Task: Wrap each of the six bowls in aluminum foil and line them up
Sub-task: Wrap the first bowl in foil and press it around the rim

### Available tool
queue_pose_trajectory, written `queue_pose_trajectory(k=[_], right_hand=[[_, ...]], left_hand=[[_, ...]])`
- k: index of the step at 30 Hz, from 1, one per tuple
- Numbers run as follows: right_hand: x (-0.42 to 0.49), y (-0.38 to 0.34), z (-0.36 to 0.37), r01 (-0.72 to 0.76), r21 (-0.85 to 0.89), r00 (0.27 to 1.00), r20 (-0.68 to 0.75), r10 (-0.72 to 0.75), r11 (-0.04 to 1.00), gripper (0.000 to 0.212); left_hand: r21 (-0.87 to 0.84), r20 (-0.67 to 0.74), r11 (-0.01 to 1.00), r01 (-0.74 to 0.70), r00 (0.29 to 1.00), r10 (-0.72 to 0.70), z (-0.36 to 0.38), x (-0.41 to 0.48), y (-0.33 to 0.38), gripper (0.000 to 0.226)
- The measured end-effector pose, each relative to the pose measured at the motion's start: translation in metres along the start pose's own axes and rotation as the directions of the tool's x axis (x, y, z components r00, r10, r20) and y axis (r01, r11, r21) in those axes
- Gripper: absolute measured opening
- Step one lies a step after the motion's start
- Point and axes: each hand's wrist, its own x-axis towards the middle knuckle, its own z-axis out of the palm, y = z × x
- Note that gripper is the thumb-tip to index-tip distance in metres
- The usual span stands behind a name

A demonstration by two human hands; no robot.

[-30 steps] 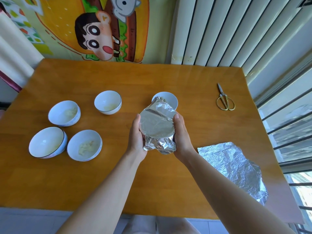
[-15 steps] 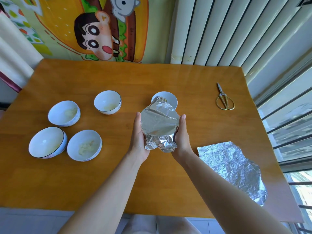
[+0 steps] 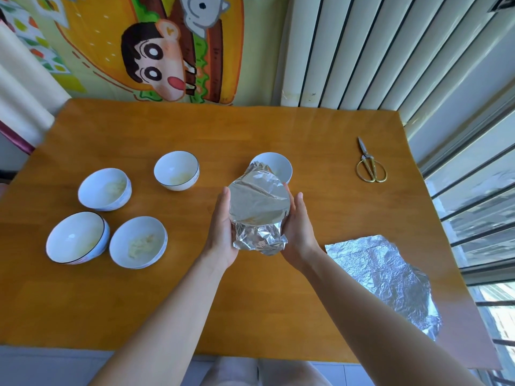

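The bowl itself lies wholly under its wrapping: of the foil-wrapped bowl [image 3: 257, 207] only crinkled foil shows. The fingers of the left hand [image 3: 221, 232] and the right hand [image 3: 299, 232] lie behind it, out of sight; only thumbs and palm edges show. The package covers the near rim of the white bowl [image 3: 278, 164] behind it. Pale bits lie in the front bowl [image 3: 131, 232] — too small to tell what they are. The cartoon wall hanging [image 3: 156, 59] is cut off by the top edge, both forearms and the person's legs [image 3: 250, 371] by the bottom edge — the window [image 3: 479, 207] by the right
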Motion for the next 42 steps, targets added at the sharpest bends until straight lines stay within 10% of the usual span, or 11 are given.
queue_pose_trajectory(k=[5,8,11,14,19,23,32,42], right_hand=[[0.000,-0.005,-0.007,0.028,-0.211,0.999,-0.039,-0.037,0.977,0.053],[-0.002,-0.026,-0.016,0.221,-0.406,0.946,-0.132,-0.296,0.887,0.058],[-0.003,-0.057,-0.009,0.595,-0.659,0.752,0.255,-0.608,0.460,0.043],[0.005,-0.072,0.012,0.809,-0.578,0.501,0.774,-0.386,-0.108,0.038],[0.022,-0.065,0.011,0.824,-0.455,0.455,0.886,-0.084,-0.337,0.044],[0.026,-0.071,0.001,0.782,-0.600,0.571,0.798,-0.195,-0.169,0.048],[0.013,-0.051,0.005,0.358,-0.509,0.932,0.245,-0.267,0.783,0.041],[0.014,-0.037,0.009,0.096,-0.089,0.992,0.095,-0.088,0.991,0.044]], left_hand=[[-0.002,0.002,0.999,0.037,0.999,-0.037,-0.006,0.000,0.009,0.055],[0.027,-0.002,0.998,0.051,0.999,-0.051,-0.010,0.000,0.015,0.056],[0.055,0.008,0.996,0.067,0.998,-0.068,-0.011,-0.001,0.018,0.057],[0.073,0.032,0.994,0.082,0.996,-0.084,-0.007,-0.001,0.016,0.059],[0.068,0.084,0.993,0.098,0.991,-0.104,-0.004,-0.002,0.016,0.063],[0.058,0.098,0.996,0.071,0.992,-0.077,-0.005,-0.005,0.017,0.057],[0.082,0.079,0.996,0.035,0.996,-0.041,-0.001,-0.004,0.015,0.059],[0.081,0.060,0.996,0.021,0.998,-0.026,0.002,0.002,0.009,0.064]])
